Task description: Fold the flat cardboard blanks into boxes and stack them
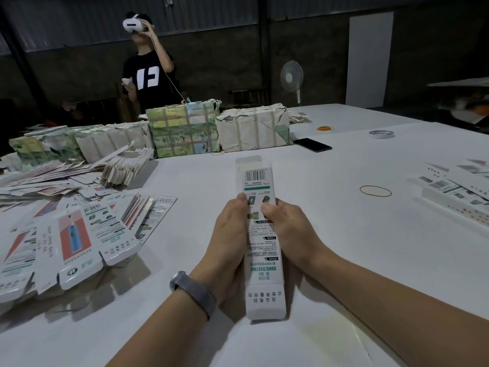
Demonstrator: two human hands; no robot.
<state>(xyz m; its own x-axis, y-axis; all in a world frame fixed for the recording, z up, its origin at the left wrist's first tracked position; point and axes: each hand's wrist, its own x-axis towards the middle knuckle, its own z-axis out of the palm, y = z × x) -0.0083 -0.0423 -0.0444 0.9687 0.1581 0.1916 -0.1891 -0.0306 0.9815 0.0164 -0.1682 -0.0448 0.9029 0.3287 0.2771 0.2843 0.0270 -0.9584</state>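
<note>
Hands meet at mid-table: left hand (229, 234) & right hand (287, 229) both clamp a long white carton (260, 234), one on each long side, thumbs pressed on its printed top face, fingers curled under. Carton lies lengthwise away from the person, near end w/ big characters toward the camera, barcode end far, a small flap sticking up there. Can't tell if it touches the table (344, 260) or is held just above it. Grey wristband (194, 290) on left wrist.

Flat blanks (74, 239) fanned out to the left on the white tabletop, red-and-blue print showing, some overlapping; behind them a looser heap of thinner blanks (124, 168). Further back, a row of paper-wrapped, taped bundles (182, 131), wrapping torn at the tops. On the right edge, folded boxes (455, 192) lying close together, a bit blurred.

Rubber band (375, 190) lies alone right of the carton, well apart. Black phone (312, 144) near the bundles, tape roll (381, 134) beyond it, small orange ring (325, 128) further back.

Across the table a second person (149, 72) in a black tee stands w/ one hand up at a white headset. Standing fan (291, 76) by the back wall.
</note>
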